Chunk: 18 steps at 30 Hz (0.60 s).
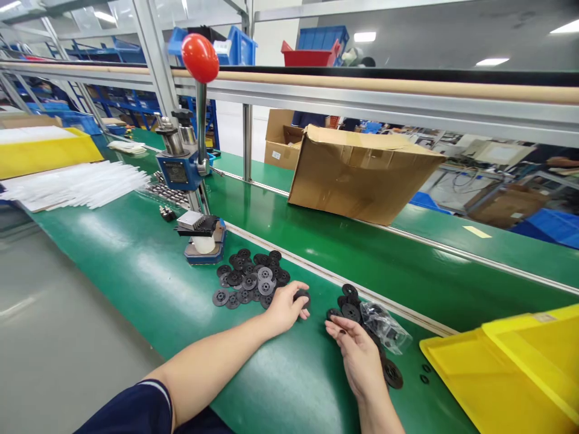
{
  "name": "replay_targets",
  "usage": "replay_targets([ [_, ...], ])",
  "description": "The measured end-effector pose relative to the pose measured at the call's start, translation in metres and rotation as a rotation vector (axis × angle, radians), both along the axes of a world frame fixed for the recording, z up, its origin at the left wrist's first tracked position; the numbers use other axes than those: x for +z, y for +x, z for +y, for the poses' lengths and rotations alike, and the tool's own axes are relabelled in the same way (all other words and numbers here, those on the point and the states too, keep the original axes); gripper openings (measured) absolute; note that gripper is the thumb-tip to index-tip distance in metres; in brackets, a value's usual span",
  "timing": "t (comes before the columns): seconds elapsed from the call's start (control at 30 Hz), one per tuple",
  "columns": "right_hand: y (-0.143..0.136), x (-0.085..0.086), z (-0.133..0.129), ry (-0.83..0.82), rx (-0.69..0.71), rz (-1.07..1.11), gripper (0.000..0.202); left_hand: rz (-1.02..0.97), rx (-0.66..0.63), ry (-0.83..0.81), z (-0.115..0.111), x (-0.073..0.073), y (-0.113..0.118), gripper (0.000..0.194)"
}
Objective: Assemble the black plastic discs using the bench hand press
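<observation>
My left hand [286, 306] is curled around a black plastic disc [302, 296], fingers at its far edge and thumb at the near side. Beside that hand, to its left, lies a loose pile of similar black and grey discs [249, 281], each with a hub and holes. My right hand [357, 355] is palm partly up, thumb and fingers closed on a small black ring [342, 331]. Its fingertips are close to a second group of black discs [351, 311], and a clear plastic bag [385, 325] with dark contents lies just past the hand.
A hand press [178, 170] with a red knob [199, 58] stands left of the disc pile. At right are a yellow bin [502, 367] and two small black rings [424, 379]. A cardboard box [357, 178] sits beyond the rail; white sheets [85, 184] lie far left.
</observation>
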State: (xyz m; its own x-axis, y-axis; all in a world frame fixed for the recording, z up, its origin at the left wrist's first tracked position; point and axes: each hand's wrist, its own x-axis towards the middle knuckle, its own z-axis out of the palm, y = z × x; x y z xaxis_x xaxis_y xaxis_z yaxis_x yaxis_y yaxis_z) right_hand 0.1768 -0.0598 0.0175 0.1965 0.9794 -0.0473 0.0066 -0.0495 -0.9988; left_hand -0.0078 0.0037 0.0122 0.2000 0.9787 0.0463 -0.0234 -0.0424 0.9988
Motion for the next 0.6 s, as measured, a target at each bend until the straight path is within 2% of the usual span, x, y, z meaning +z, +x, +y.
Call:
replay_targets([
  [0.1,-0.001,0.008,-0.001,-0.070,0.026,0.258,0.044,0.290,0.210,0.223,0.015,0.006,-0.022,0.027],
  [0.2,0.003,0.015,0.000,-0.079,-0.063,0.298,0.052,0.641,0.424,0.411,0.029,0.009,-0.046,0.024],
  [0.33,0.018,0.016,0.002,-0.060,-0.209,0.221,0.054,0.776,0.511,0.421,0.038,0.010,-0.062,0.023],
  [0.43,0.027,0.012,0.003,-0.041,-0.292,0.163,0.049,0.873,0.598,0.524,0.029,0.009,-0.052,0.030],
  [0.5,0.029,0.009,0.004,-0.016,-0.317,0.132,0.049,0.889,0.522,0.651,0.017,0.007,-0.034,0.031],
  [0.6,0.029,0.004,0.007,0.012,-0.302,0.102,0.052,0.863,0.165,0.782,-0.004,0.001,0.004,0.035],
])
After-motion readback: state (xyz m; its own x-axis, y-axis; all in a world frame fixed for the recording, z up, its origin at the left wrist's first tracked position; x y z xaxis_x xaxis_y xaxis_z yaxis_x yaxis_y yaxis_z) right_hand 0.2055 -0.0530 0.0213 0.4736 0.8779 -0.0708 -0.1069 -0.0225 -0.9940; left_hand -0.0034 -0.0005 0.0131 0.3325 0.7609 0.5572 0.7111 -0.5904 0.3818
